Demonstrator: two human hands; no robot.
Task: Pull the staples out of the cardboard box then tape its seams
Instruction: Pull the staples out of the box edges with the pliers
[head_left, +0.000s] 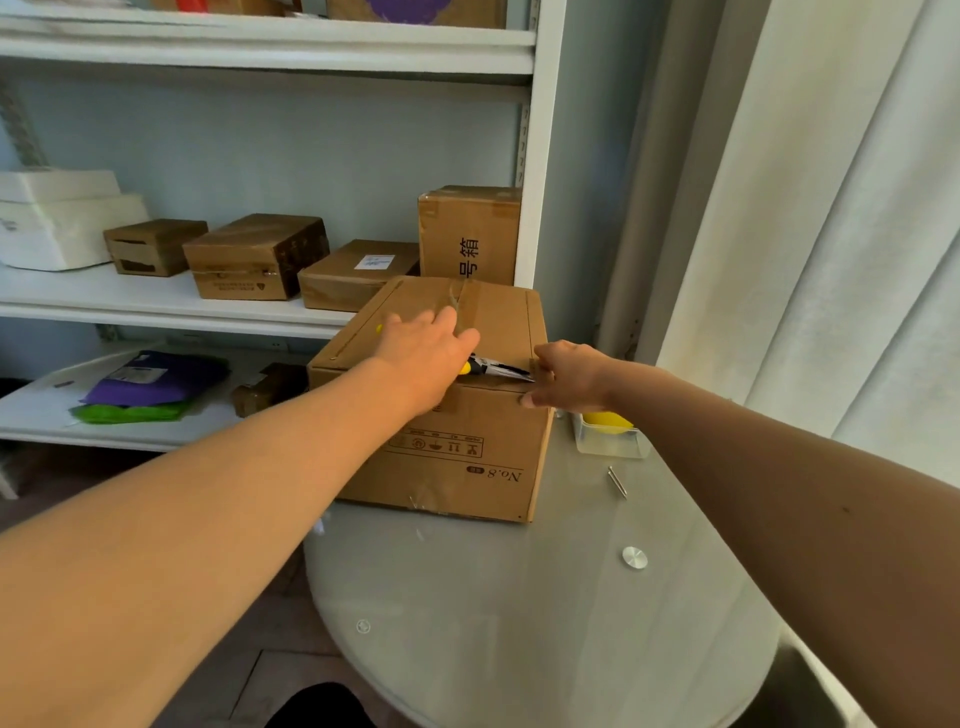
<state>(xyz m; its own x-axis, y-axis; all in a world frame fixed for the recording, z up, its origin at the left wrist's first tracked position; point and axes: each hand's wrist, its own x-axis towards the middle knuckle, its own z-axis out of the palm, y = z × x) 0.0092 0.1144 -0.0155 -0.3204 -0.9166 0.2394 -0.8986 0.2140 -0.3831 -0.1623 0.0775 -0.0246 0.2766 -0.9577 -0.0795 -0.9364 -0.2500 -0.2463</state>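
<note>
storeroom: shelves (156, 306) of taped parcels (254, 257)
</note>
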